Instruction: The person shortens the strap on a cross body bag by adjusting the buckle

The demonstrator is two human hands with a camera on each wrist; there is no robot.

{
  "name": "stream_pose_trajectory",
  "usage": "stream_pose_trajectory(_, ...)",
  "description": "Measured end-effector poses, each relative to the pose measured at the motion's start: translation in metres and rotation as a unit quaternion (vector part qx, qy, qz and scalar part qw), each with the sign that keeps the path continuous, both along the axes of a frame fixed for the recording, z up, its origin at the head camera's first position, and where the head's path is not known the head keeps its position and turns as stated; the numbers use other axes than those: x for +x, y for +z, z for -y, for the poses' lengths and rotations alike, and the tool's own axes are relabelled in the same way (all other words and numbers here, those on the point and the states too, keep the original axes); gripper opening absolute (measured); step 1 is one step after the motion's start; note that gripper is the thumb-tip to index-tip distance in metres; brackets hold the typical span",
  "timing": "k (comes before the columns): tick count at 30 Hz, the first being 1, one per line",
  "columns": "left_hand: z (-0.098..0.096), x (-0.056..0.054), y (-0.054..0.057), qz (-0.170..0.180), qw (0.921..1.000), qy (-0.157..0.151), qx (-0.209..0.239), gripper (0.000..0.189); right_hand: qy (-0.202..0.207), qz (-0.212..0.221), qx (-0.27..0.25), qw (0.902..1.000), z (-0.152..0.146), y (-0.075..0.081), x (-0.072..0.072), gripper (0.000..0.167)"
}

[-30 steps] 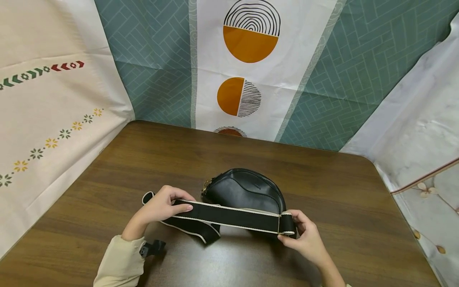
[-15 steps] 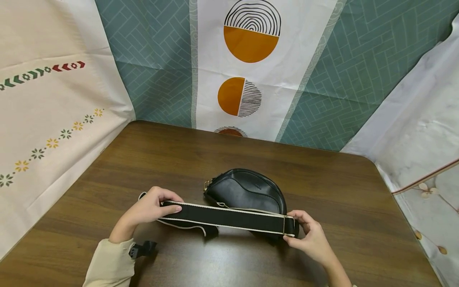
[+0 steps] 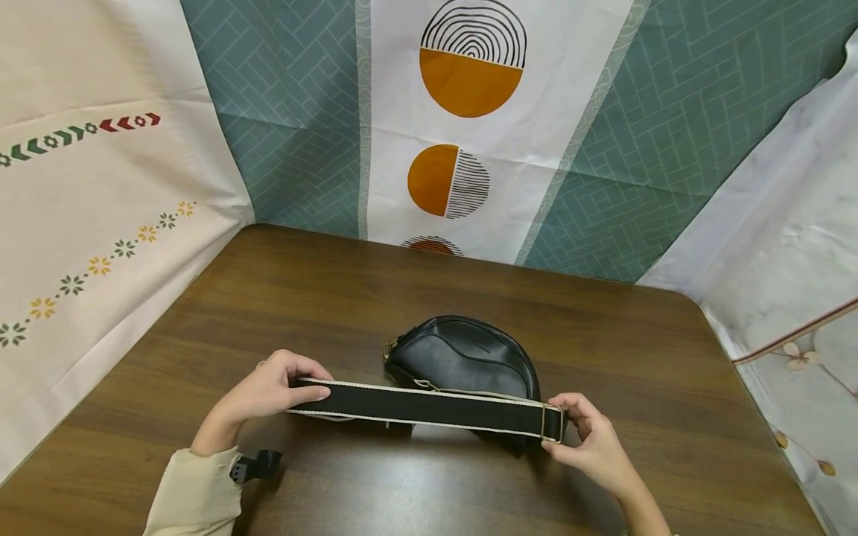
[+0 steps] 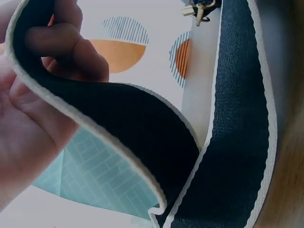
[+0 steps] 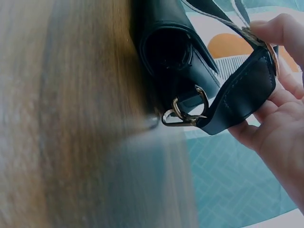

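A black half-moon handbag (image 3: 462, 356) stands on the table. In front of it, a black strap with white edging (image 3: 429, 407) is stretched nearly level between both hands. My left hand (image 3: 268, 388) pinches the strap between thumb and fingers at its left part; in the left wrist view a loop of the strap (image 4: 242, 95) hangs beside that hand. My right hand (image 3: 593, 447) holds the other end by its metal slider buckle (image 3: 552, 423), thumb below and fingers above. The right wrist view shows a gold clasp (image 5: 185, 116) joining the strap's leather end to the bag's side.
The brown wooden table (image 3: 322, 290) extends around the bag. Patterned cloths (image 3: 288, 134) hang behind the table and at both sides. A black wrist-worn device (image 3: 257, 467) sits at the left sleeve.
My left hand has moved left and my right hand slightly right, so the strap span between them is longer. The loose strap part below has drawn mostly behind it.
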State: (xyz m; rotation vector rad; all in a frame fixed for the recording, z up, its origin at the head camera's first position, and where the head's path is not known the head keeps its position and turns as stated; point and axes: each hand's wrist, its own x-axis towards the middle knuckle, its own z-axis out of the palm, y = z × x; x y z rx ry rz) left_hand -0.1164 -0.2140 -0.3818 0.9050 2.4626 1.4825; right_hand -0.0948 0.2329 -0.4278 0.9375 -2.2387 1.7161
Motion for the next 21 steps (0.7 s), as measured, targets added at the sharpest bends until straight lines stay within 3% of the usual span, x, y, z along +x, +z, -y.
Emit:
stream_pose_trajectory(7, -0.009, -0.001, 0.000, 0.021, 0.9992, -0.032, -0.013, 0.006, 0.011, 0.029, 0.066, 0.9973, -0.002, 0.005, 0.001, 0.047)
stream_pose_trajectory(17, -0.018, -0.004, 0.000, 0.017, 0.9976, -0.060, -0.030, 0.005, -0.014, 0.018, 0.058, 0.9981, 0.002, 0.004, 0.000, 0.030)
stream_pose_trajectory(21, -0.018, -0.005, 0.002, 0.020, 0.9975, -0.051, -0.045, 0.005, -0.027, 0.019, 0.059, 0.9977, 0.001, 0.003, 0.001, 0.036)
